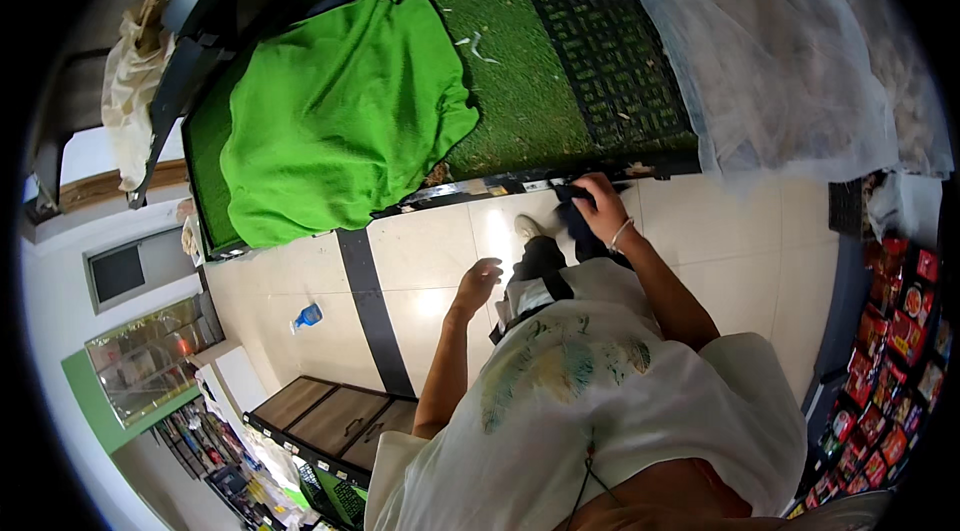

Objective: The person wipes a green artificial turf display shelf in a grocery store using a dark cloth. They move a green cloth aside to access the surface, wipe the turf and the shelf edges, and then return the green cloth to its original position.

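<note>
My right hand (602, 208), with a bracelet at the wrist, is shut on a dark cloth (576, 220) that hangs beside the front edge of a display stand. My left hand (478, 286) is lower and to the left, over the tiled floor, fingers loosely bent and holding nothing. Beyond the hands, a bright green cloth (349, 118) lies spread over the left part of the stand, which is covered in green artificial turf (510, 92). White scraps (474, 49) lie on the turf. A black plastic grid mat (611, 58) rests to their right.
Translucent sheeting (780, 58) covers the stand's right part. A blue bottle (306, 317) lies on the floor at left. Wooden-fronted cabinets (330, 415) stand lower left, and shelves of red packaged goods (885, 358) at right. A dark strip (375, 321) crosses the tiles.
</note>
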Demonstrator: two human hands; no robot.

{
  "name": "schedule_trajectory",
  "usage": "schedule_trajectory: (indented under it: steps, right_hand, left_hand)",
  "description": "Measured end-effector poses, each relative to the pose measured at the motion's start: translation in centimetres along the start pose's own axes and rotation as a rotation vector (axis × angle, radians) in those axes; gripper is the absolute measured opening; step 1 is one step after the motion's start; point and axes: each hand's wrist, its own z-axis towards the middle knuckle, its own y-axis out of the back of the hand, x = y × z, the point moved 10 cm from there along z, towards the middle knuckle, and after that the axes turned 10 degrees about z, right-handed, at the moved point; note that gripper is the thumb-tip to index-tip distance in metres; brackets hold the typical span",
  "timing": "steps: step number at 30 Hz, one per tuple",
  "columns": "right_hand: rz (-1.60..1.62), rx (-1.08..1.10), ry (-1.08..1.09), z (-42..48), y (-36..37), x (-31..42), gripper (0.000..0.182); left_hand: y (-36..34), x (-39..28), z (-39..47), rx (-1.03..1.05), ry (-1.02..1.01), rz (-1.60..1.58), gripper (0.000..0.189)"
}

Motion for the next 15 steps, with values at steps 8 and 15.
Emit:
schedule_trajectory:
  steps: [8,15]
  right_hand:
    - [0.683,0.503,-0.277,1.1,-3.3,10.7,0.045]
    - [0.916,0.33,-0.528,0.5,-2.0,7.3,0.078]
  left_hand:
    - [-0.3,-19.2,-2.9,0.155,-0.044,-1.194,0.039]
    - [2.2,-22.3,-3.0,0.103,-0.233,-0.855,0.039]
